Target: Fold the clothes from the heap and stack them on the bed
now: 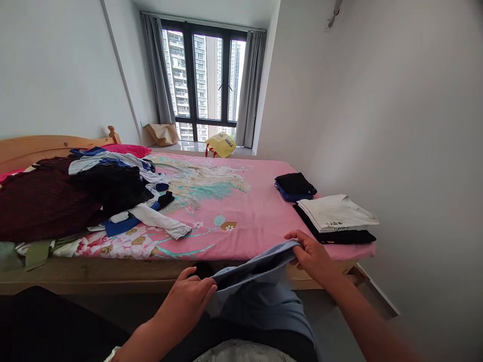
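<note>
A light blue garment [260,296] hangs between my two hands in front of the bed's near edge. My left hand [186,299] is closed on its left end. My right hand [311,254] pinches its upper right edge, close to the pink bedsheet [241,211]. Just beyond my right hand lies a folded white shirt [335,212] on top of a folded black garment [339,236].
A pile of unfolded clothes [90,193] covers the bed's left side. A small folded black and blue stack [295,186] sits at the right. A wooden headboard [41,147] is on the left. A yellow bag [222,145] and a brown paper bag [163,133] stand by the window.
</note>
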The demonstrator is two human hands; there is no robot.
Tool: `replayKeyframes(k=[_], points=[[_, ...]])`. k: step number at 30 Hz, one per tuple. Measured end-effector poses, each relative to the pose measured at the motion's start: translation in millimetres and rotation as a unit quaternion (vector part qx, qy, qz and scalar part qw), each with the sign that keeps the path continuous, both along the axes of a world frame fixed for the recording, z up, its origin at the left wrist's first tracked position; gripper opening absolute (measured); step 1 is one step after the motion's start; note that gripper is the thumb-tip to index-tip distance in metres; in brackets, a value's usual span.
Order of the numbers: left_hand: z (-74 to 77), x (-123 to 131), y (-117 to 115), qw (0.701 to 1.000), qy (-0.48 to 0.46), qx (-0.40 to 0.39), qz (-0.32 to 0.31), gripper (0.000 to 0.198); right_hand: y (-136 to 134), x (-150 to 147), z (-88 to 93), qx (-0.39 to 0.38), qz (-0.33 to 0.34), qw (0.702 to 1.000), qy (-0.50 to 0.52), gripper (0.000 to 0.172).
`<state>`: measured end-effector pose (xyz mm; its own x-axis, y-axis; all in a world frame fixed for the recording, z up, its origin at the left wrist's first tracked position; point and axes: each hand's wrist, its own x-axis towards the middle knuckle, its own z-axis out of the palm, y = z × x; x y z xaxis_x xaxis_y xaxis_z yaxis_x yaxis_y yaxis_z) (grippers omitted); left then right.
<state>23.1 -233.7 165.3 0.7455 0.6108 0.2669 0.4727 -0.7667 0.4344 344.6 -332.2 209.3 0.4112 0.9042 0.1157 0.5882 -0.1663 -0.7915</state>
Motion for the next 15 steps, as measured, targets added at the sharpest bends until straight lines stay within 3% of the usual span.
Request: replayKeyframes(k=[2, 5, 8, 12, 15], points=[[-9.3, 8, -8, 0.999, 0.013, -0.006, 0.052, 0.021, -5, -8, -8.4, 0.012, -0.007, 0.999, 0.040, 0.032], [-20.3, 21, -23, 0.984, 0.126, -0.052, 0.114, 0.013, -12, -24, -21.0, 0.032, -0.016, 0.992, 0.117, 0.035], [-31.1, 30, -30, 0.961, 0.212, -0.088, 0.156, 0.019, -18, -38, -30.8, 0.061, -0.018, 0.983, 0.171, 0.038], [-45.8, 31, -24, 0.954, 0.225, -0.090, 0.178, 0.013, -24, -44, -38.0, 0.095, -0.020, 0.978, 0.186, 0.032], [-55.3, 23, -23, 0.962, 0.189, -0.107, 0.168, 0.029, -33, -41, -46.9, 0.096, -0.022, 0.979, 0.179, 0.031]])
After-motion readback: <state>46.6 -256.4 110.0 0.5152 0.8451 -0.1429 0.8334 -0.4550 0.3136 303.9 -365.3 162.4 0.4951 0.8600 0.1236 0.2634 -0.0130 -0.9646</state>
